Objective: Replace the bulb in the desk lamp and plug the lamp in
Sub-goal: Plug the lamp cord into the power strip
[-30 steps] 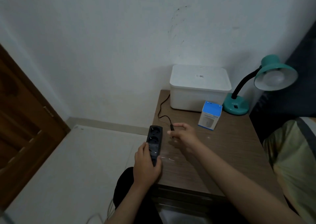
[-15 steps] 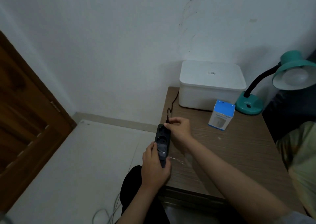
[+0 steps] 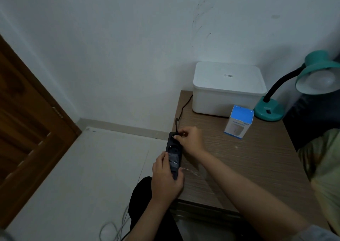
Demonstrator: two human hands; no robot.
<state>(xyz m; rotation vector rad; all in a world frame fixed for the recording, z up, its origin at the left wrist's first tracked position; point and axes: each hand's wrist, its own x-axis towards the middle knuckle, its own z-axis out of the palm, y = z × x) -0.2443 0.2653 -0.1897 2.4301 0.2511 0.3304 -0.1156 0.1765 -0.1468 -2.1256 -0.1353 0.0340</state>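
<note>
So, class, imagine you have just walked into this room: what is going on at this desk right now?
A person is plugging in the teal desk lamp. The left hand grips a black power strip at the desk's near-left edge, while the right hand presses the lamp's black cord plug at the strip's far socket. Whether it is fully seated cannot be told. The lamp looks unlit. A white lidded box and a small blue-topped carton stand behind.
</note>
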